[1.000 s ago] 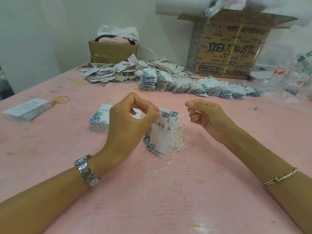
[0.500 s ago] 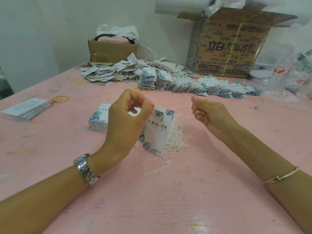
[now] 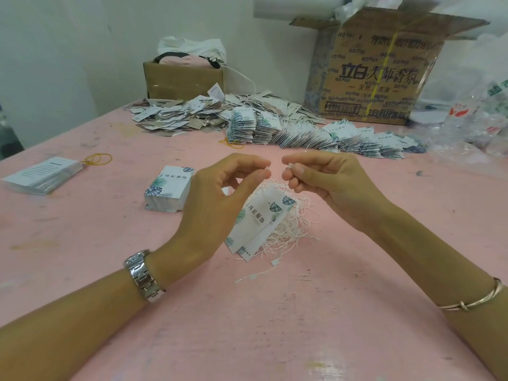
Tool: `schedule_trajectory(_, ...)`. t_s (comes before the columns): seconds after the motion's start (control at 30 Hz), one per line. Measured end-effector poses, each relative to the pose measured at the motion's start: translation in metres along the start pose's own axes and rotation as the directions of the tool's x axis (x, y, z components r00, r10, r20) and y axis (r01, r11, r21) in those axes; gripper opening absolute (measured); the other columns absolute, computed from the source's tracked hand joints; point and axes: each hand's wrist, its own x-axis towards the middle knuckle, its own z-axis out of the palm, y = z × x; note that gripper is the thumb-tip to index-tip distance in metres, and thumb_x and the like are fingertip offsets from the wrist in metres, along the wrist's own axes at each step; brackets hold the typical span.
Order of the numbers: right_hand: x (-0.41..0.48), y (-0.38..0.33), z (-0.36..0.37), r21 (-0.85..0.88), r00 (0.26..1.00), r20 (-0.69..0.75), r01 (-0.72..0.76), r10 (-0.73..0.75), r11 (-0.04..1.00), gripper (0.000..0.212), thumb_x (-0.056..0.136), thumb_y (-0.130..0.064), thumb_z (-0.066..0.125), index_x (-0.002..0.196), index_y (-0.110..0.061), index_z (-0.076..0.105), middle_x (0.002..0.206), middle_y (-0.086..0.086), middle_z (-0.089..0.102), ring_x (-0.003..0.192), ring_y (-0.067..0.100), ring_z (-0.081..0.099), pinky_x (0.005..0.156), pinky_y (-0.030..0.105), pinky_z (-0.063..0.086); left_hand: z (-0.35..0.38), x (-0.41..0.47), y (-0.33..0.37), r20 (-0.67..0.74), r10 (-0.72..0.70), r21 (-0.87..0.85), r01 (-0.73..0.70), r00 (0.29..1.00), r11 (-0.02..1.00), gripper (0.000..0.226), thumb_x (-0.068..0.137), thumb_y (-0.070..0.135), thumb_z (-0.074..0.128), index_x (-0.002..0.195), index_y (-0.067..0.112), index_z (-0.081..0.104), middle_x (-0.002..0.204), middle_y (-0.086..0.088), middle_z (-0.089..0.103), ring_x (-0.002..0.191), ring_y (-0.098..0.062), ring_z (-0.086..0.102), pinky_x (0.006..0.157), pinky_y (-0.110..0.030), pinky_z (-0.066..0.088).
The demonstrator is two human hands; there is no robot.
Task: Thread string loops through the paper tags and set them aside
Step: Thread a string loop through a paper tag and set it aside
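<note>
Hands at the centre of a pink table, raised above its surface with the fingertips almost meeting.

Left hand: thumb and forefinger are closed in a pinch on one end of a string loop. The other fingers curl loosely beneath and hold nothing visible. A metal watch sits on the wrist.

Right hand: thumb and forefinger pinch the other end of the loop, where a small white piece shows. The remaining fingers are folded toward the palm. A thin bangle circles the forearm.

The two hands stay just apart, separated by a narrow gap.

Paper tags, leaf-printed and overlapping, hang tilted at 6 o'clock from the fingertips. The string between them and the fingers is too thin to trace, and whether their lower corners touch the table cannot be told.

Loose strings lie heaped on the table just behind the tags, at 6 o'clock from the right hand.

An unthreaded tag stack lies at 9 o'clock from the left hand. Farther out at 9 o'clock are a white card stack and, beside it, a yellow rubber band.

Finished tags lie in overlapping rows at 12 o'clock, with a printed carton behind them at 1 o'clock.
</note>
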Motion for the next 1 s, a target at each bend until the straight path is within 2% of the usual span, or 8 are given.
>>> schedule_trajectory(0.2,-0.004,-0.003,0.008,-0.169,0.994,0.022,0.110,-0.108,0.979,0.018,0.079,-0.006,0.069,0.097,0.000,0.070,0.080,0.008,0.074,0.069,0.015,0.068,0.069,0.024,0.056,0.001,-0.001,-0.003,0.024,-0.058,0.027,0.057,0.998,0.998,0.003,0.089,0.026,0.072,0.091,0.027,0.074,0.084,0.013,0.073,0.081,-0.006,0.065,0.078,-0.028,0.050)
schedule_trajectory(0.43,-0.006,-0.004,0.013,-0.275,0.981,0.030,0.193,-0.192,0.942,0.018,0.083,-0.005,0.070,0.100,-0.006,0.072,0.076,-0.004,0.071,0.068,0.010,0.063,0.069,0.021,0.052,0.001,-0.002,-0.002,0.051,-0.091,0.066,0.088,0.995,0.994,0.003,0.086,0.030,0.074,0.084,0.031,0.073,0.081,0.016,0.073,0.077,0.001,0.063,0.075,-0.018,0.045)
schedule_trajectory(0.57,-0.006,-0.002,0.016,-0.294,0.981,0.033,0.193,-0.192,0.936,0.017,0.081,-0.008,0.072,0.097,-0.006,0.071,0.078,-0.001,0.070,0.067,0.012,0.063,0.067,0.021,0.052,0.001,-0.003,0.000,0.062,-0.083,0.083,0.077,0.995,0.994,0.002,0.086,0.029,0.073,0.086,0.028,0.074,0.083,0.016,0.073,0.078,-0.001,0.064,0.076,-0.021,0.044)
schedule_trajectory(0.77,-0.006,-0.001,0.016,-0.284,0.978,0.042,0.209,-0.206,0.936,0.012,0.081,-0.002,0.071,0.093,-0.003,0.069,0.078,0.005,0.069,0.066,0.012,0.062,0.067,0.021,0.052,0.002,-0.003,0.001,0.061,-0.083,0.099,0.077,0.995,0.992,0.003,0.087,0.029,0.073,0.087,0.027,0.075,0.082,0.014,0.074,0.078,0.000,0.064,0.078,-0.024,0.044)
schedule_trajectory(1.0,-0.007,-0.001,0.018,-0.286,0.974,0.044,0.227,-0.224,0.931,0.015,0.081,-0.004,0.071,0.095,-0.002,0.069,0.079,0.008,0.068,0.068,0.014,0.062,0.068,0.022,0.053,0.001,-0.004,0.002,0.064,-0.081,0.109,0.073,0.995,0.991,0.001,0.087,0.028,0.073,0.086,0.027,0.074,0.082,0.014,0.074,0.078,0.001,0.063,0.077,-0.021,0.043)
